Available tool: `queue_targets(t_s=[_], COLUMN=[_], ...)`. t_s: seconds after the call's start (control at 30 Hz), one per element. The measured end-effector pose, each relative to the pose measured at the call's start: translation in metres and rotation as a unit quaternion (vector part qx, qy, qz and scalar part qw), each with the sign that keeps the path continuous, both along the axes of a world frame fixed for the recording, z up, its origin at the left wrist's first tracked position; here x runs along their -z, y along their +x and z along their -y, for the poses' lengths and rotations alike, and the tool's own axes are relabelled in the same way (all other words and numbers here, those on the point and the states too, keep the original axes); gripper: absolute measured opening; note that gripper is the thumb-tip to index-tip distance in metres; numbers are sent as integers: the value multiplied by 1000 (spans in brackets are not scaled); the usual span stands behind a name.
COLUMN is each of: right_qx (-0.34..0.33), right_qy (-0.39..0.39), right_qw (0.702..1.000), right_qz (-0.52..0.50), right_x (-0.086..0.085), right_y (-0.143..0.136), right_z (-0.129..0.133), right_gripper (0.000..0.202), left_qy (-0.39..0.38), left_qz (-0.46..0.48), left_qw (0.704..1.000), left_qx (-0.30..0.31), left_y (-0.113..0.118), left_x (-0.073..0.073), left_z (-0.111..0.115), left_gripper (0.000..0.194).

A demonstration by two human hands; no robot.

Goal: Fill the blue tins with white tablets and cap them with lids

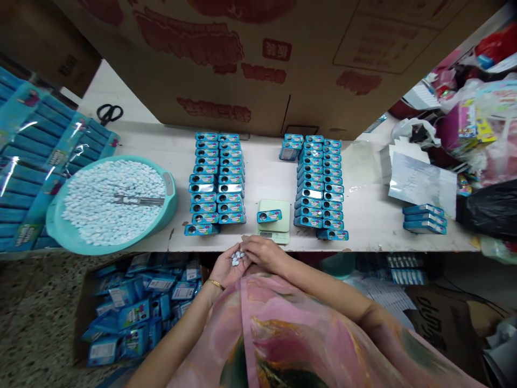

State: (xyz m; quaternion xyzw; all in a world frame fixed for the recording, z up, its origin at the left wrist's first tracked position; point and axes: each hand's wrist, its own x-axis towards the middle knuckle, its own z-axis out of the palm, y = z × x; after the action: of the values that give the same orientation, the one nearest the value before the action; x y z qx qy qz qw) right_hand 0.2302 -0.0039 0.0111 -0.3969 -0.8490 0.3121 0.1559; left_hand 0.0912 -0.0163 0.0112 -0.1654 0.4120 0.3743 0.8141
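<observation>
My left hand [230, 268] is cupped palm up at the table's front edge, holding several pale blue candies [237, 258]. My right hand [262, 252] touches its fingers from the right; whatever its fingertips pinch is too small to make out. Just beyond the hands, a blue tin [269, 216] lies on a small pale green scale [280, 206]. Rows of blue tins [231, 178] stand to the left of the scale, and more rows of tins [312, 184] to its right. A turquoise basin [171, 207] full of candies sits at the left, with metal tongs [141, 200] lying in it.
A large cardboard box [258, 70] closes off the back. Black scissors [109, 114] and packaged blue tins [24, 161] are at the left. Three tins [425, 219], papers [422, 180] and a black bag [493, 210] lie right. Below stands a box of blue packs [135, 312].
</observation>
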Motion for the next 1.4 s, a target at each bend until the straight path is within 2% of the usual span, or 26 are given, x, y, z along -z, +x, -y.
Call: queue_targets(t_s=[0.07, 0.3, 0.47, 0.53, 0.67, 0.77, 0.9, 1.03, 1.4], right_qx=[35, 67, 170, 185, 228, 278, 323, 330, 298], right_qy=[-17, -49, 22, 30, 16, -9, -43, -51, -44], right_qw=[998, 987, 980, 979, 965, 946, 929, 925, 936], right_qz=[-49, -134, -102, -83, -126, -168, -175, -181, -182], right_x=[-6, -23, -12, -5, 2, 0, -3, -4, -4], right_y=[7, 24, 33, 37, 45, 52, 59, 60, 50], right_z=[-8, -26, -43, -50, -52, -48, -44, -43, -50], right_gripper=[19, 15, 15, 16, 14, 10, 9, 10, 10], left_qy=[23, 53, 37, 30, 21, 4, -38, -48, -35], left_qz=[23, 43, -3, -10, -11, -21, -51, -57, -65], left_qw=[999, 998, 999, 999, 1000, 999, 995, 994, 994], left_qx=[5, -2, 9, 2, -15, -37, -71, -76, -76], left_y=[4, 15, 10, 7, -2, -9, -18, -21, -26], left_x=[-1, -4, -3, -2, -1, 1, 5, 7, 9], left_z=[-7, -18, -19, -18, -12, -6, 0, 1, 4], left_gripper=[22, 21, 21, 21, 22, 23, 23, 23, 21])
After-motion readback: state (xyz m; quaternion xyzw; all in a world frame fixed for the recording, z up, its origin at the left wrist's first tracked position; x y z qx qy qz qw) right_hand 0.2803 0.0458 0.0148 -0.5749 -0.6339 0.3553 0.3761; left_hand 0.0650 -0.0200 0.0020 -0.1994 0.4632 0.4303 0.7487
